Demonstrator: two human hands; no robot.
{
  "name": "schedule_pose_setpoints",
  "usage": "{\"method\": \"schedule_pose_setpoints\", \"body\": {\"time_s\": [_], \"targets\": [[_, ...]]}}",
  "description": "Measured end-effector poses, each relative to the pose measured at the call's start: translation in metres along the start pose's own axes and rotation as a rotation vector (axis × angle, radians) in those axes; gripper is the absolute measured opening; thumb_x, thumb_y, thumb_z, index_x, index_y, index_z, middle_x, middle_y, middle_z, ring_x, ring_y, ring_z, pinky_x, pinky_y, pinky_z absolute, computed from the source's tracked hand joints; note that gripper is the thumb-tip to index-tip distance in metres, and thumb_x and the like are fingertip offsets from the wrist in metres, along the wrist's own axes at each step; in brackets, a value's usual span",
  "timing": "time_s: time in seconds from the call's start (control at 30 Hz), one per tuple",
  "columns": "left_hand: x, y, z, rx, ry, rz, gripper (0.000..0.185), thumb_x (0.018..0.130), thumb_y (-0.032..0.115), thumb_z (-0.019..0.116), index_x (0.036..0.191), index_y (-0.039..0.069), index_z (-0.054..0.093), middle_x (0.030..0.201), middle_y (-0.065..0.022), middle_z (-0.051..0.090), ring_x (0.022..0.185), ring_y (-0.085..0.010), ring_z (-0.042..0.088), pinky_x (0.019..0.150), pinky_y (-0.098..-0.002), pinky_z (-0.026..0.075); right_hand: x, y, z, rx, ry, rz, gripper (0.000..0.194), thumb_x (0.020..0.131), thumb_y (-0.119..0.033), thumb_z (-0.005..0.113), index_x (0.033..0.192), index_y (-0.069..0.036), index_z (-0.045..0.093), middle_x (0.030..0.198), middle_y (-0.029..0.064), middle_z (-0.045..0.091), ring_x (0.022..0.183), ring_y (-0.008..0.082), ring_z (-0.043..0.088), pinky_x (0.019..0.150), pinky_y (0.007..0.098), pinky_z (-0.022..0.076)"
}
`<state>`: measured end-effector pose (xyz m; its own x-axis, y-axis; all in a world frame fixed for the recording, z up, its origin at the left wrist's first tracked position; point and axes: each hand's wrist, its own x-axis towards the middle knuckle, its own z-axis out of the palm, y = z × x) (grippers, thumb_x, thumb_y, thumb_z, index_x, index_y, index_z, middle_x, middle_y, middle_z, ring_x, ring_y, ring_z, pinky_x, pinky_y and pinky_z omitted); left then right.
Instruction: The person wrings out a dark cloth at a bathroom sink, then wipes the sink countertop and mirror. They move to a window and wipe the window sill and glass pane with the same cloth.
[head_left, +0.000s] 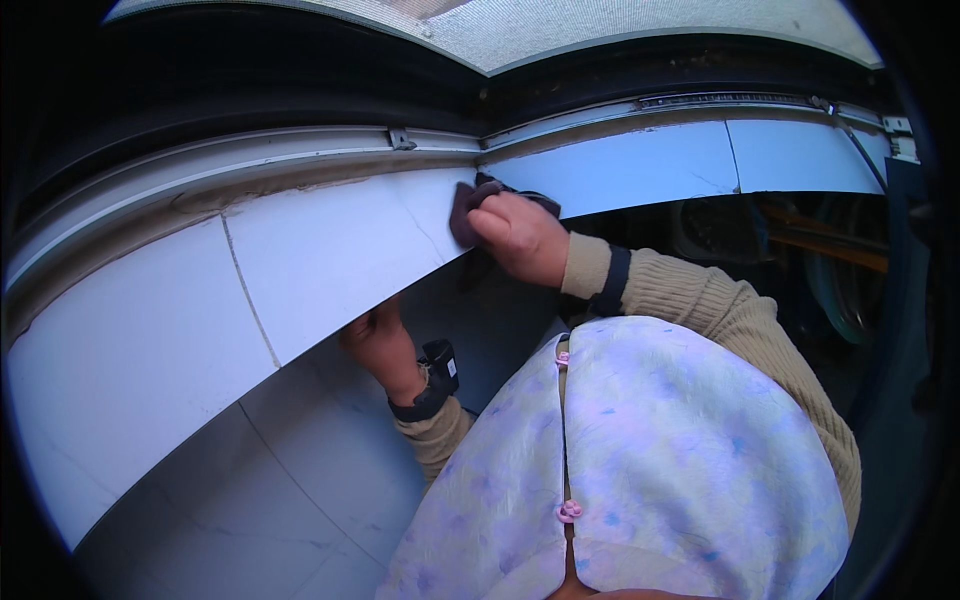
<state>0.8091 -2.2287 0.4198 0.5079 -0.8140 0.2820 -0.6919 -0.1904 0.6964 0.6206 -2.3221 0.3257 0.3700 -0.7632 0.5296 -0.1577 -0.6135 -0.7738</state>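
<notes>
A dark cloth (469, 216) is bunched in my right hand (523, 238), pressed on the white tiled window sill (330, 255) close to its inner corner. My left hand (381, 345) is at the front edge of the sill, lower and to the left; its fingers are partly hidden by the edge, and whether they hold anything does not show. A black strap with a small black device sits on my left wrist, and a dark band circles my right sleeve.
Metal window track (300, 142) runs along the back of the sill, with a small metal catch (401, 139) on it. Another sill stretch (645, 161) continues right from the corner. Below it, dark space holds containers and an orange bar (832, 241). Tiled surface (277, 480) lies lower left.
</notes>
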Motion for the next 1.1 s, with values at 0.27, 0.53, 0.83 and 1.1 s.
{"method": "schedule_pose_setpoints", "body": {"time_s": [0.27, 0.53, 0.83, 1.1], "targets": [[0.003, 0.018, 0.005, 0.206, 0.033, 0.080, 0.014, 0.084, 0.002, 0.070, 0.096, -0.003, 0.071, 0.082, -0.0093, 0.072, 0.073, -0.0085, 0.060, 0.068, -0.0266, 0.048, 0.015, -0.030, 0.000, 0.103, 0.119, -0.243, 0.019, 0.076, -0.004, 0.061, 0.093, -0.006, 0.052, 0.084, 0.0097, 0.053, 0.078, 0.0276, 0.056, 0.069, 0.0374, 0.0465], [0.005, 0.019, 0.007, 0.093, -0.032, -0.002, 0.014, 0.086, 0.003, 0.067, 0.098, -0.004, 0.071, 0.083, -0.0073, 0.072, 0.075, -0.0106, 0.061, 0.069, -0.0289, 0.049, -0.003, -0.003, -0.016, -0.035, -0.115, -0.035, 0.016, 0.077, -0.003, 0.060, 0.092, -0.005, 0.052, 0.086, 0.0138, 0.056, 0.082, 0.0315, 0.059, 0.073, 0.0394, 0.0492], [0.005, 0.033, 0.010, 0.162, -0.044, 0.030, 0.015, 0.090, 0.009, 0.065, 0.096, -0.003, 0.070, 0.081, -0.0075, 0.070, 0.072, -0.0100, 0.060, 0.068, -0.0263, 0.048, 0.021, -0.022, -0.021, 0.070, 0.019, -0.239, 0.019, 0.078, -0.003, 0.063, 0.093, -0.005, 0.051, 0.083, 0.0116, 0.054, 0.078, 0.0287, 0.058, 0.070, 0.0379, 0.0490], [0.009, 0.040, 0.016, 0.124, -0.057, 0.003, 0.014, 0.091, 0.010, 0.065, 0.095, -0.003, 0.069, 0.078, -0.0047, 0.068, 0.072, -0.0091, 0.061, 0.069, -0.0258, 0.049, -0.022, -0.008, -0.061, 0.149, -0.092, 0.152, 0.015, 0.086, -0.008, 0.064, 0.097, -0.003, 0.056, 0.093, 0.0187, 0.062, 0.086, 0.0362, 0.062, 0.075, 0.0426, 0.0512]]}}
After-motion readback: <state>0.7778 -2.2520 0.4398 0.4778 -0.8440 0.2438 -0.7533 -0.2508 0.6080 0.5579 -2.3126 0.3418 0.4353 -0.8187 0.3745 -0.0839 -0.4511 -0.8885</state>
